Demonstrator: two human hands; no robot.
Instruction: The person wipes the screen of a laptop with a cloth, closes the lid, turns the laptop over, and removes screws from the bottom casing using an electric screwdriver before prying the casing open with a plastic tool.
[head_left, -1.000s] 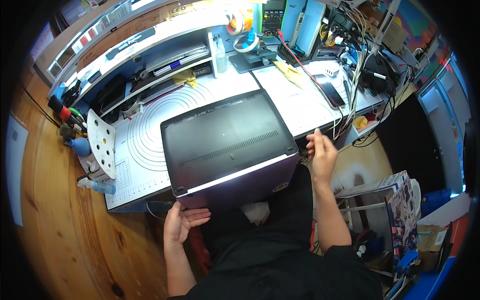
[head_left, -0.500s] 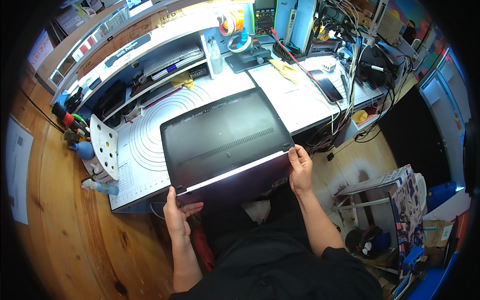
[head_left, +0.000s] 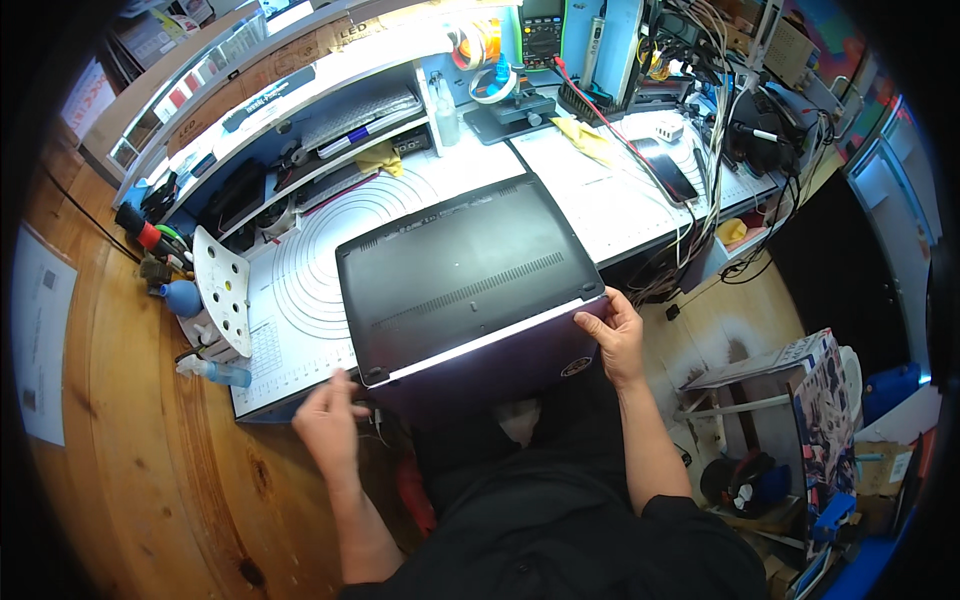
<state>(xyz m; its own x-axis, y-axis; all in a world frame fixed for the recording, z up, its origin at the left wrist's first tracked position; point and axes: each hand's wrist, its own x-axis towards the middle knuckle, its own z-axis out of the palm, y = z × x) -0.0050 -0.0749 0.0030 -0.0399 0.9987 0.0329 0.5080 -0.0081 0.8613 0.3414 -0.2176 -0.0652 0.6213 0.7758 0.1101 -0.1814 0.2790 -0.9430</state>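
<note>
Laptop: black base (head_left: 470,270) faces up, ahead of and between the two hands; it overlies the near edge of the table, its near right corner within the right hand's grip and its near left corner just to the right of the left hand's fingertips.
Laptop panel: dark purple panel (head_left: 500,355) slopes down from the silver near edge of the base, between the hands; a round badge (head_left: 577,367) sits on it, just left of the right hand.
Right hand: hand (head_left: 620,338) grasps the laptop at the near right corner, thumb against the purple panel, the other fingers around the side edge.
Left hand: hand (head_left: 327,418) is released, fingers partly curled and apart from the laptop; no object is visible in it.
White cable: thin cable (head_left: 378,425) hangs just to the right of the left hand, below the table edge.
Table: white work surface (head_left: 603,210) ahead of both hands, printed with concentric rings beyond the left hand.
Spray bottle: light-blue bottle (head_left: 228,374) to the left of the left hand and farther forward.
Perforated holder: white holder (head_left: 222,290) beyond the spray bottle, forward-left of the left hand.
Phone: dark phone (head_left: 669,175) on the table, forward-right of the right hand.
Yellow cloth: cloth (head_left: 587,143) straight ahead of the right hand, well apart, left of the phone.
</note>
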